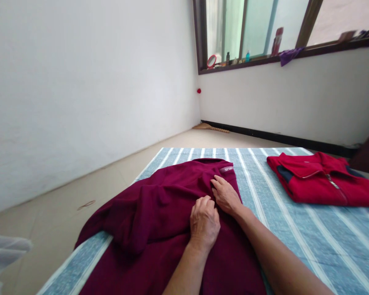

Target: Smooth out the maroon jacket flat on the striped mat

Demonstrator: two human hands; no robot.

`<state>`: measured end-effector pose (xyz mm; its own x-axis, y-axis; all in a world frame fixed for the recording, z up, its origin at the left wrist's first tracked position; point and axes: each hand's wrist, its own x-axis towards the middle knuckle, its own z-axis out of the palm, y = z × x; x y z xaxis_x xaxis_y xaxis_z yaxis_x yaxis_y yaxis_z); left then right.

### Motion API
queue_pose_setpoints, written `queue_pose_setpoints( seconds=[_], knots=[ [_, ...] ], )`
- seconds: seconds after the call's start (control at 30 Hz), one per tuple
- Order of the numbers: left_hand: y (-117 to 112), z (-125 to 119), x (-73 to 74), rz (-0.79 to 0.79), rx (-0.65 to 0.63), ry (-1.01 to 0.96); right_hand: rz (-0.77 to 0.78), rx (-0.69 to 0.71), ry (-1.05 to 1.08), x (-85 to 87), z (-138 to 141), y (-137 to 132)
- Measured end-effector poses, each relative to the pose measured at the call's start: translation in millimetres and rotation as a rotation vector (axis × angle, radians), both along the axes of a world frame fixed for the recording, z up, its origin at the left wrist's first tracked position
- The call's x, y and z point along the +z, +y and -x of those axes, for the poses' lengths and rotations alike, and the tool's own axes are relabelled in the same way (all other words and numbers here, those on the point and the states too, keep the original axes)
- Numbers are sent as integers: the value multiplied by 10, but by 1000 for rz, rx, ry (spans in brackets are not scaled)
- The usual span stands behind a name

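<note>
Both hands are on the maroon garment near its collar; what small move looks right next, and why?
Probably smooth the maroon fleece garment flat: both the left hand and right hand rest on it below the collar, and its left part lies bunched in folds, hanging off the striped mat, unlike the neatly folded red jacket.
</note>
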<state>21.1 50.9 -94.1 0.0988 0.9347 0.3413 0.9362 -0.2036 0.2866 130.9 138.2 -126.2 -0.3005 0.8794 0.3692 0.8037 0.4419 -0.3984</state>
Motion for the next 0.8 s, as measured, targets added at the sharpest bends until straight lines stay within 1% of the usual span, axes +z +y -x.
queue_pose_setpoints(
  seconds=[0.57, 0.8],
  knots=[
    [-41, 9, -11, 8, -23, 0, 35, 2, -50, 4, 10, -39],
    [-2, 23, -7, -8, -64, -30, 69, -9, -78, 59, -1, -53]
  ],
)
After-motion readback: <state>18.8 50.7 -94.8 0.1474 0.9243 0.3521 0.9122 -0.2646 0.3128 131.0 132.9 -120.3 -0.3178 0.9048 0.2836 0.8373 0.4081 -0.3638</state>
